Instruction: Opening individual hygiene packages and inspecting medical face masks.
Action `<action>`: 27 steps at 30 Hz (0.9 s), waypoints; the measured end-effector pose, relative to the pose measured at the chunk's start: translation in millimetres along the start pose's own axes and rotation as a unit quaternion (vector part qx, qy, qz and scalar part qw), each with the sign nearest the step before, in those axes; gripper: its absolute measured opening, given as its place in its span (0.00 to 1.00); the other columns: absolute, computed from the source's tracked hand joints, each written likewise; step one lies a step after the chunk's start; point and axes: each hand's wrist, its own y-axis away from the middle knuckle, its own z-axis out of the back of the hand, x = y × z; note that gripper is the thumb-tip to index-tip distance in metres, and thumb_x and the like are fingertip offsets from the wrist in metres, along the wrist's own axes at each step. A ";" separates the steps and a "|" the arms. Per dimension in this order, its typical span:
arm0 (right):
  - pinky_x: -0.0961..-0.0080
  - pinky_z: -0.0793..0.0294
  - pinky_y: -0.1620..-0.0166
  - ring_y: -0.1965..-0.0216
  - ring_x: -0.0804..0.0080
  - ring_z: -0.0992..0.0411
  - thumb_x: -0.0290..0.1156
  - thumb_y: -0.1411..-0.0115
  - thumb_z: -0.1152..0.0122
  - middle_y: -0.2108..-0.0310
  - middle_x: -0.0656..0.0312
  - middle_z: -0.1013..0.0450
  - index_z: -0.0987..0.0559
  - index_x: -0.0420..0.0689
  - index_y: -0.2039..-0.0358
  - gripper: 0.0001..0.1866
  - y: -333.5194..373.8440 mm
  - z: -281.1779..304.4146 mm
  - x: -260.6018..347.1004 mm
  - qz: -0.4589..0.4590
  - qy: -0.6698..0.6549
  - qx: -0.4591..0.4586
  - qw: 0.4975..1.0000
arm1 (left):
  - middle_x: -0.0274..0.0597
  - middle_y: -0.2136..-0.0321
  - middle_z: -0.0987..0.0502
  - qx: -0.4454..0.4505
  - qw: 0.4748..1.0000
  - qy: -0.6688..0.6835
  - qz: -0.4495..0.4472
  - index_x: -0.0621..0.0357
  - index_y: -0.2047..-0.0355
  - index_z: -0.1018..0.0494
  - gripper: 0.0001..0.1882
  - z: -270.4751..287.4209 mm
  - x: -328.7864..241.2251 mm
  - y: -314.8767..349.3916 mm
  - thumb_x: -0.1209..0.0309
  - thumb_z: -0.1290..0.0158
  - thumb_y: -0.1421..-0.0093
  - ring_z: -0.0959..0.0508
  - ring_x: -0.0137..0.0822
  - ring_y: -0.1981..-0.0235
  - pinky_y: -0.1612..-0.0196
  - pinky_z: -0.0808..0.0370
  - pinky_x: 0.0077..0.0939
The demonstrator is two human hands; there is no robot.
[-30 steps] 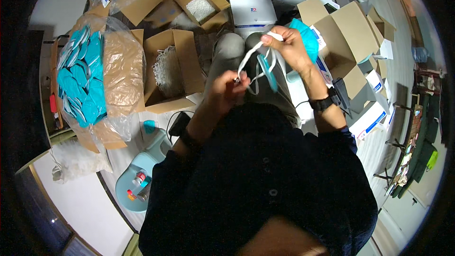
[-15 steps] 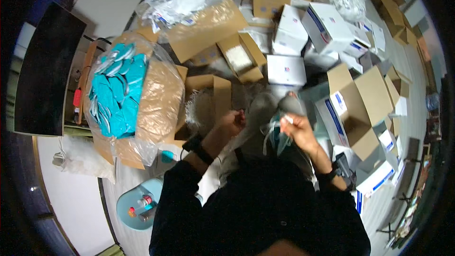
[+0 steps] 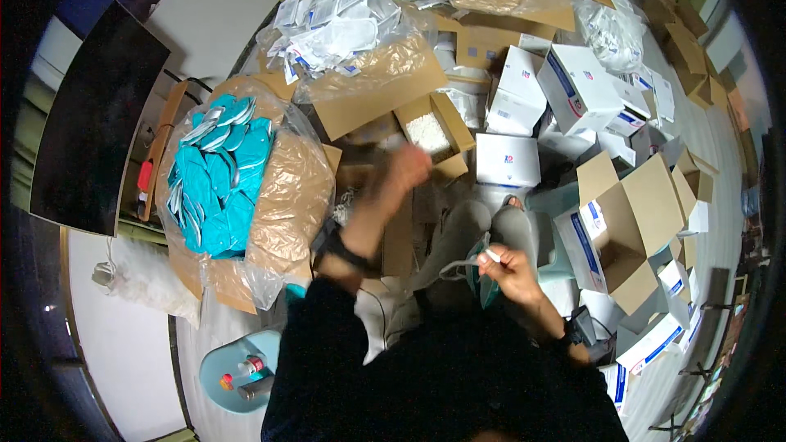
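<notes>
My left hand (image 3: 407,170) reaches forward, blurred, beside a small open carton (image 3: 455,125) with loose small white pieces (image 3: 427,133) in it. The motion smears its fingers, so I cannot tell whether they hold anything. Close to my lap, my right hand (image 3: 509,268) is closed on a teal face mask (image 3: 486,290) with white straps (image 3: 458,265). A small white bit (image 3: 489,255) shows at its fingertips. Most of the mask is hidden behind the hand and my sleeve. To the left, a large plastic-lined carton (image 3: 286,184) holds a heap of teal folded masks (image 3: 219,176).
Beyond lies a carton heaped with white packets (image 3: 340,20). White boxes (image 3: 577,86) and an open carton (image 3: 622,225) crowd the right. A light blue tub (image 3: 217,381) with bottles stands lower left. A dark screen (image 3: 94,123) stands at far left.
My left hand has moved forward to the small carton from lower down beside an open carton. My right hand still grips the mask, slightly lower. The whole view has shifted a little.
</notes>
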 end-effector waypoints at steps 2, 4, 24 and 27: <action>0.84 0.42 0.75 0.78 0.87 0.43 0.37 0.36 0.44 0.81 0.73 0.35 0.25 0.41 0.76 0.15 4.8 -0.8 -1.3 -0.014 0.014 -0.007 1.000 | 0.42 0.58 0.25 0.051 0.962 0.222 0.149 0.57 0.60 0.24 0.12 -60.9 -4.0 50.5 0.64 0.52 0.37 0.26 0.32 0.56 0.52 0.29 0.28; 0.83 0.44 0.76 0.79 0.87 0.45 0.36 0.37 0.43 0.83 0.74 0.41 0.28 0.40 0.77 0.15 3.0 -4.0 -5.6 0.039 0.015 0.019 0.999 | 0.40 0.66 0.24 0.019 0.909 0.234 0.344 0.60 0.60 0.25 0.15 -93.1 -2.6 85.3 0.61 0.53 0.36 0.25 0.31 0.64 0.58 0.27 0.27; 0.81 0.34 0.70 0.74 0.85 0.36 0.31 0.37 0.42 0.76 0.65 0.29 0.23 0.38 0.68 0.09 7.9 -27.6 -0.3 0.061 0.033 0.080 0.994 | 0.36 0.69 0.25 -0.007 0.913 0.235 0.332 0.58 0.63 0.27 0.12 -128.0 -21.3 148.7 0.62 0.53 0.35 0.26 0.29 0.69 0.64 0.28 0.26; 0.79 0.31 0.70 0.72 0.78 0.30 0.30 0.37 0.43 0.72 0.64 0.27 0.24 0.39 0.67 0.07 6.9 -29.6 -15.5 0.120 0.119 0.084 0.982 | 0.34 0.72 0.26 0.007 0.986 0.073 0.147 0.57 0.64 0.27 0.11 -131.7 5.7 160.2 0.63 0.53 0.35 0.29 0.27 0.74 0.69 0.32 0.23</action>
